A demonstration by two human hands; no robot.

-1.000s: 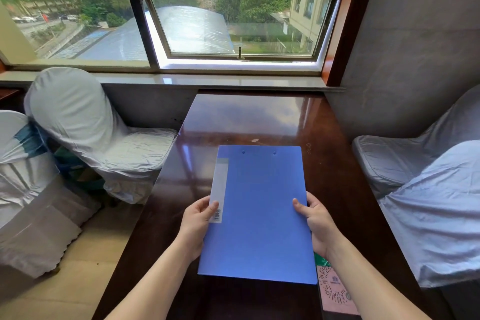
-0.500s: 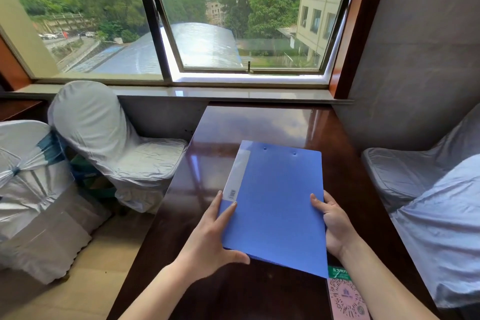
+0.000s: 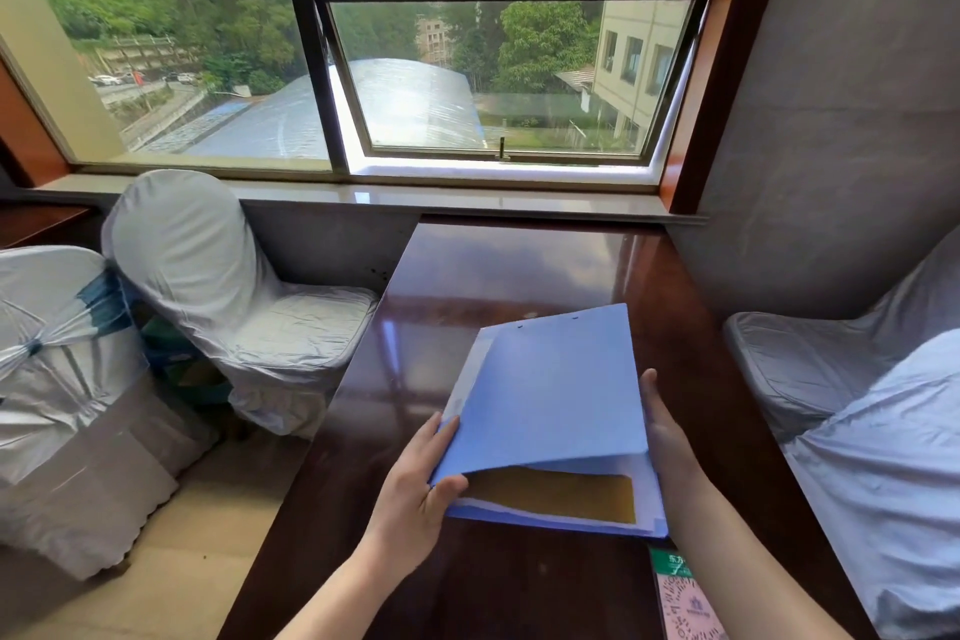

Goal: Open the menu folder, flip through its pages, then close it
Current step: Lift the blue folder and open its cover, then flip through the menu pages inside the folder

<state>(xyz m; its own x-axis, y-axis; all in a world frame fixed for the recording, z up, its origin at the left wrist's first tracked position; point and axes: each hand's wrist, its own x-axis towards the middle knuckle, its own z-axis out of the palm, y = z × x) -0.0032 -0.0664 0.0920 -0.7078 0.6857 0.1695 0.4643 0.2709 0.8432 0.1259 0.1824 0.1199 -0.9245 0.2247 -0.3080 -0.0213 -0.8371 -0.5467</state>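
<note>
A blue menu folder lies on the dark glossy table in front of me. Its front cover is partly raised, and a brown-yellow inner page shows in the gap at the near edge. My left hand pinches the cover's near left corner, thumb on top and fingers beneath. My right hand rests against the folder's right edge, fingers straight along it, steadying it.
A pink and green QR-code card lies on the table near its front right edge. White-covered chairs stand at the left and right. A window sill and a grey wall bound the table's far end.
The left hand slid to the near left corner and lifted the cover, exposing the inner page. The folder was flat and shut before. The camera tilted upward.
</note>
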